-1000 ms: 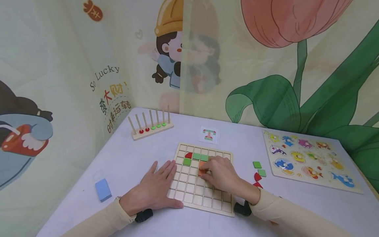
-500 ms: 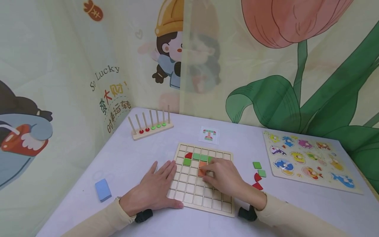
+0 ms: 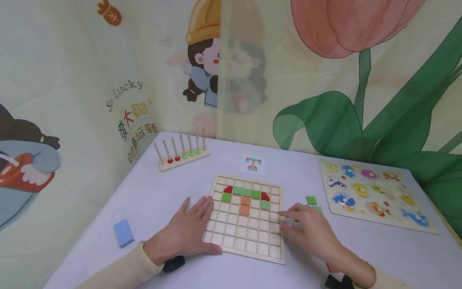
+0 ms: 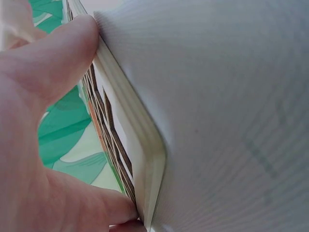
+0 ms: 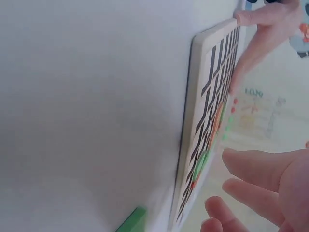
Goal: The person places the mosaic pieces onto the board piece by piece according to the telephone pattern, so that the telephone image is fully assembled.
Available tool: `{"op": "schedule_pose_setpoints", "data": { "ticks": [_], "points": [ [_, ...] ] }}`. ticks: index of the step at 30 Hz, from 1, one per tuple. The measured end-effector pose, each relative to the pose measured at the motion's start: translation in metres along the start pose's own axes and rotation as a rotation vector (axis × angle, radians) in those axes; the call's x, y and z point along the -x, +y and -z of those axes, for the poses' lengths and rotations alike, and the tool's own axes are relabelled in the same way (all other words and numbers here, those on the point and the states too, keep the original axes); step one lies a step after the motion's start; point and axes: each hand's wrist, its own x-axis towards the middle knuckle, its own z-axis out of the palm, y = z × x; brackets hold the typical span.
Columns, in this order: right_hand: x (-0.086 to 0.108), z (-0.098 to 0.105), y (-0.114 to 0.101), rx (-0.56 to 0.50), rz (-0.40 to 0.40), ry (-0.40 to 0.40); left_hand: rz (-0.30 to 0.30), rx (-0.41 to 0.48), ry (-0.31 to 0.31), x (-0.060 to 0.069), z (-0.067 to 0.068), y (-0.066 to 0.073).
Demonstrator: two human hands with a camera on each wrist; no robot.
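Note:
A wooden grid board (image 3: pixel 234 242) lies flat on the white table. Set in its cells are several green tiles (image 3: pixel 256 194), two orange tiles (image 3: pixel 244 210) one below the other, and red quarter-round tiles (image 3: pixel 265 196) at both ends of the green row. My left hand (image 3: pixel 189 230) rests along the board's left side, fingers straight; the left wrist view shows its thumb (image 4: pixel 72 46) touching the board's edge. Over the right edge hovers my right hand (image 3: pixel 314 230), fingers loosely bent and apart in the right wrist view, nothing visible between them.
Loose green tiles (image 3: pixel 311 200) lie right of the board, partly behind the right hand. An orange piece (image 3: pixel 331 267) shows under the right wrist. Around stand a pattern card (image 3: pixel 253 164), a peg stand (image 3: pixel 184 160), a blue block (image 3: pixel 124 233) and an animal puzzle (image 3: pixel 375 222).
My right hand has left the orange tiles and moved right, to the board's right edge, uncovering the tiles. It now hides the loose red pieces. My left hand stays in place.

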Motion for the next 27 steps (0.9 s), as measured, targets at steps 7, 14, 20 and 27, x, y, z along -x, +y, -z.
{"op": "schedule_pose_setpoints", "data": {
  "ticks": [7,14,20,27],
  "points": [
    [0.035,0.013,0.03,0.03,-0.203,-0.048,-0.003,-0.005,0.009,0.0,0.0,0.0],
    [0.059,0.021,0.057,-0.009,-0.479,-0.234,-0.006,-0.007,0.004,-0.001,0.0,0.001],
    [0.077,0.02,0.077,0.034,-0.494,-0.327,-0.003,-0.015,0.009,0.0,-0.001,0.0],
    [0.085,0.015,0.085,0.039,-0.459,-0.365,0.0,-0.019,0.006,0.0,0.0,0.0]
  ]
}}
